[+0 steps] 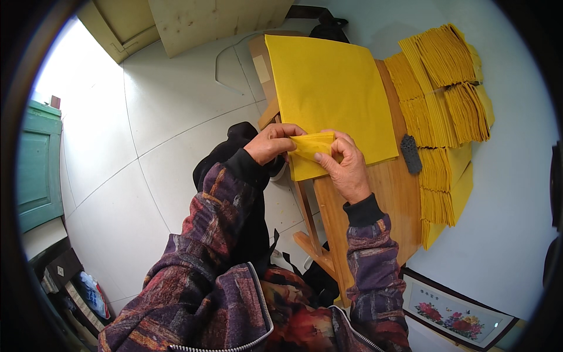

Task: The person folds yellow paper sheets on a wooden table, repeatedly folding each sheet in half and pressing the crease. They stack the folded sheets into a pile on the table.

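Observation:
Between my two hands is a piece of yellow paper [312,148] with its upper edge folded over. My left hand [274,142] pinches its left end between thumb and fingers. On the right end, my right hand [346,164] has the thumb pressed on the front and the fingers behind. Both hands are over the near edge of a large flat yellow paper stack [334,88]. Whether the held piece is separate from the top sheet, I cannot tell. The stack lies on a wooden table [375,202].
Several bundles of folded yellow paper [443,58] are piled along the right, by the wall. Beside the stack sits a dark grey, rough oblong block [410,154]. A framed flower picture [457,308] is at lower right, a green cabinet [41,164] at far left, above pale floor tiles [170,105].

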The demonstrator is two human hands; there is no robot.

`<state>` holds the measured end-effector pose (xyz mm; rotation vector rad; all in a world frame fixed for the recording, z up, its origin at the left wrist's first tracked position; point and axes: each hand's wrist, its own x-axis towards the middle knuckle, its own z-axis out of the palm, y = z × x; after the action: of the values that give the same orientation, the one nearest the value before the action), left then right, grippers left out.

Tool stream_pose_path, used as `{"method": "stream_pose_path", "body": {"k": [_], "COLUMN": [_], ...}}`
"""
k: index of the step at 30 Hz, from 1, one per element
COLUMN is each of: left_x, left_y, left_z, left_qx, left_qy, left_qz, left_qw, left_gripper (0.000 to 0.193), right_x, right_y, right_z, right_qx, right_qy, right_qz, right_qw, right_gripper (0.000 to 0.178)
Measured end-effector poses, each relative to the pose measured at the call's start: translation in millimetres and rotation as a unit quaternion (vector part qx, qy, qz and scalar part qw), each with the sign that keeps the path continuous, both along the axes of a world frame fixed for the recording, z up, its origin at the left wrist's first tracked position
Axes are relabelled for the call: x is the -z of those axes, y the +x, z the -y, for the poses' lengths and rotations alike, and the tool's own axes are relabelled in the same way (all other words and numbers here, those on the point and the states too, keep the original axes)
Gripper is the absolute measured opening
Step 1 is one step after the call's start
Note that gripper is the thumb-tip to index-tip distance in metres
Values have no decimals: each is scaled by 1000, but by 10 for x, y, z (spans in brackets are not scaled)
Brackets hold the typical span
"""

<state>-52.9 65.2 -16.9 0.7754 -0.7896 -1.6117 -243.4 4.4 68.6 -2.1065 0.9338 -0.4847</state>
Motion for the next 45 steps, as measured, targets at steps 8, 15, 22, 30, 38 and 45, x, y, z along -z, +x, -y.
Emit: {"method": "stream_pose_path", "body": {"k": [8,15,22,30,38,45], "left_x": [7,4,-6,0,-20,-9], "left_y": [24,18,17,17,7,16], "left_z": [11,18,10,14,11,14], "left_qx": [26,23,25,22,18,19], "left_qy": [-11,-5,-5,-1,-4,-11], "left_qz": [-4,1,-4,1,-10,-1], "left_qw": [1000,1000,1000,1000,1000,1000], "left_gripper": [40,40,39,38,38,39], "right_x": [-2,-12,-4,7,-28,-14], "right_y": [0,0,-1,-3,-14,-9], "right_z": [10,2,0,7,14,14], "right_qx": [1,2,1,1,-3,0], "right_qy": [11,15,15,19,23,25], "right_qz": [3,4,11,5,-1,7], "right_qw": [1000,1000,1000,1000,1000,1000], "right_gripper": [26,25,24,24,25,25]}}
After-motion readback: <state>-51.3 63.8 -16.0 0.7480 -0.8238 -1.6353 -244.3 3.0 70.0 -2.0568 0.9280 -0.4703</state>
